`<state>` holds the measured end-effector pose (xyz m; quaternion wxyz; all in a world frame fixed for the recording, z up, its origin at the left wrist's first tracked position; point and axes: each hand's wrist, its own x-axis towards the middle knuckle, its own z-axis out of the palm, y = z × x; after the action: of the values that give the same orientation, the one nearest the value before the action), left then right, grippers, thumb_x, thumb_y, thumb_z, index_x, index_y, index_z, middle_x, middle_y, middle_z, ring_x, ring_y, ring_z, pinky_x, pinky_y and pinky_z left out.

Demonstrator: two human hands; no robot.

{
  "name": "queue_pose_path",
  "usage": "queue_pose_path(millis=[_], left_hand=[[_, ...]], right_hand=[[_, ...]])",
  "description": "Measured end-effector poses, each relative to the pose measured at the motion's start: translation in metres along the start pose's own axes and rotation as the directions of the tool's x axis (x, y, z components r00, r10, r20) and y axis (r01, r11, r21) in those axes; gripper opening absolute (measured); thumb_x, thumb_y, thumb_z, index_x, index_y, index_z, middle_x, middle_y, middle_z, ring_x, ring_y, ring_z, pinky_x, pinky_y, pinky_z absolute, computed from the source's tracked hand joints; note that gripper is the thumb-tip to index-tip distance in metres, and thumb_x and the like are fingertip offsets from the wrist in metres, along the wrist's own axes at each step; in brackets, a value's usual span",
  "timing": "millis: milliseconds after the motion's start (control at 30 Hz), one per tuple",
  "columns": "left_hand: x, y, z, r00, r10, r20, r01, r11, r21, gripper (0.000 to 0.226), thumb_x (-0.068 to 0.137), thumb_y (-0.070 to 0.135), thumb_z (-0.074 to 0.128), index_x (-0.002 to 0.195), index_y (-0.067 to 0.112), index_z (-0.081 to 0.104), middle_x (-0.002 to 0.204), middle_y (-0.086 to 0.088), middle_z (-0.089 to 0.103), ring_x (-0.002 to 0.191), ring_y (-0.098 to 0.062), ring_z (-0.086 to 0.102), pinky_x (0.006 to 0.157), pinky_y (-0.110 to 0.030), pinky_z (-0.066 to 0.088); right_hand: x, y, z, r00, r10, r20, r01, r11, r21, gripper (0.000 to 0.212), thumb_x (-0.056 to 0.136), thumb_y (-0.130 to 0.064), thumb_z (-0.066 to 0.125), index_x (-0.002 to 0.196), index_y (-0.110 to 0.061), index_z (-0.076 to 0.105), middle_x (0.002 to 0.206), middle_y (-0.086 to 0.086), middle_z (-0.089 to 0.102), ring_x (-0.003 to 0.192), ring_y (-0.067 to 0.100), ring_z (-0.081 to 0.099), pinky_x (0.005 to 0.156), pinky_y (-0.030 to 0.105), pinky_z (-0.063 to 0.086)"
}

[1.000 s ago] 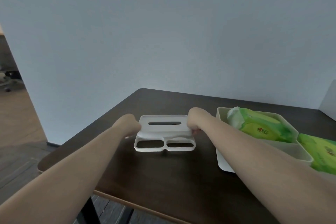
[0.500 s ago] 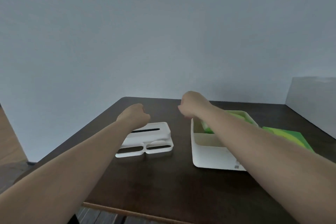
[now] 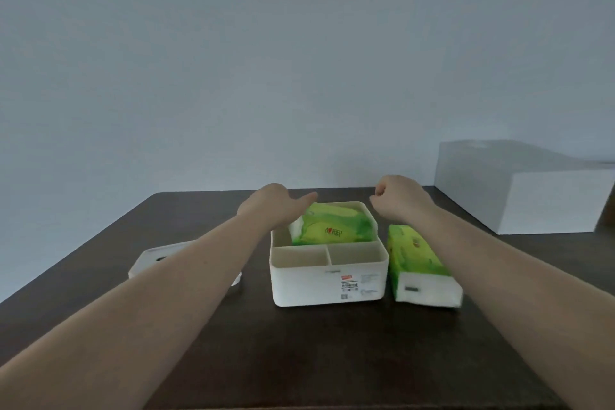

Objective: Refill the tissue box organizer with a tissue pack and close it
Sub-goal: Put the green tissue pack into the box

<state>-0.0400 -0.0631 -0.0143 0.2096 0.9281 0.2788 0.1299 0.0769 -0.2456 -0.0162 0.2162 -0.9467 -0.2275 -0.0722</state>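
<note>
The white tissue box organizer (image 3: 327,286) stands open in the middle of the dark table, its two small front compartments empty. A green tissue pack (image 3: 332,226) lies tilted in its large rear compartment, sticking up above the rim. My left hand (image 3: 273,201) hovers over the box's far left corner, fingers extended toward the pack and holding nothing. My right hand (image 3: 397,198) hangs above the far right corner with fingers curled, holding nothing. The white lid (image 3: 149,260) lies on the table to the left, partly hidden under my left forearm.
A second green tissue pack (image 3: 417,265) lies on the table just right of the organizer. A large white box (image 3: 522,186) stands at the back right against the wall. The table's left edge runs diagonally close to the lid.
Both hands left the lid on the table at the left and moved right to above the organizer's rear compartment. My view has swung right, centring the organizer.
</note>
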Motion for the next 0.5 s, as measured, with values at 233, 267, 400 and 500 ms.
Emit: queue_pose_path(millis=[233, 267, 400, 500], left_hand=[[0.005, 0.018, 0.018, 0.995, -0.074, 0.074, 0.066, 0.992, 0.107, 0.013, 0.078, 0.026, 0.05, 0.073, 0.015, 0.052, 0.074, 0.001, 0.053, 0.066, -0.019, 0.05, 0.059, -0.026, 0.039], [0.005, 0.02, 0.018, 0.994, -0.076, 0.074, 0.068, 0.992, 0.103, 0.008, 0.077, 0.018, 0.047, 0.071, 0.014, 0.05, 0.072, 0.0, 0.051, 0.062, -0.018, 0.047, 0.057, -0.025, 0.037], [0.009, 0.027, 0.013, 0.998, -0.057, 0.0, 0.057, 0.998, 0.02, 0.013, 0.079, 0.01, 0.044, 0.067, 0.011, 0.046, 0.067, -0.002, 0.047, 0.058, -0.018, 0.041, 0.053, -0.025, 0.032], [0.015, 0.031, 0.005, 0.996, -0.047, -0.071, 0.044, 0.998, -0.037, 0.018, 0.079, 0.008, 0.045, 0.062, 0.011, 0.039, 0.064, -0.002, 0.04, 0.059, -0.02, 0.036, 0.052, -0.025, 0.026]], right_hand=[[-0.022, 0.039, 0.0, 0.889, 0.25, 0.383, -0.143, 0.948, -0.286, 0.089, 0.087, -0.059, 0.052, 0.152, -0.011, 0.013, 0.151, 0.012, 0.038, 0.133, 0.032, 0.044, 0.107, 0.041, 0.039], [-0.023, 0.042, 0.002, 0.877, 0.27, 0.397, -0.165, 0.946, -0.278, 0.097, 0.083, -0.063, 0.055, 0.152, -0.013, 0.011, 0.152, 0.011, 0.036, 0.134, 0.032, 0.042, 0.106, 0.042, 0.039], [-0.019, 0.045, 0.006, 0.855, 0.301, 0.423, -0.207, 0.944, -0.255, 0.096, 0.081, -0.059, 0.059, 0.153, -0.02, 0.008, 0.147, 0.012, 0.041, 0.127, 0.033, 0.048, 0.095, 0.042, 0.043], [-0.016, 0.048, 0.013, 0.864, 0.307, 0.398, -0.212, 0.94, -0.266, 0.092, 0.078, -0.055, 0.057, 0.152, -0.023, 0.011, 0.145, 0.012, 0.042, 0.127, 0.036, 0.046, 0.096, 0.043, 0.045]])
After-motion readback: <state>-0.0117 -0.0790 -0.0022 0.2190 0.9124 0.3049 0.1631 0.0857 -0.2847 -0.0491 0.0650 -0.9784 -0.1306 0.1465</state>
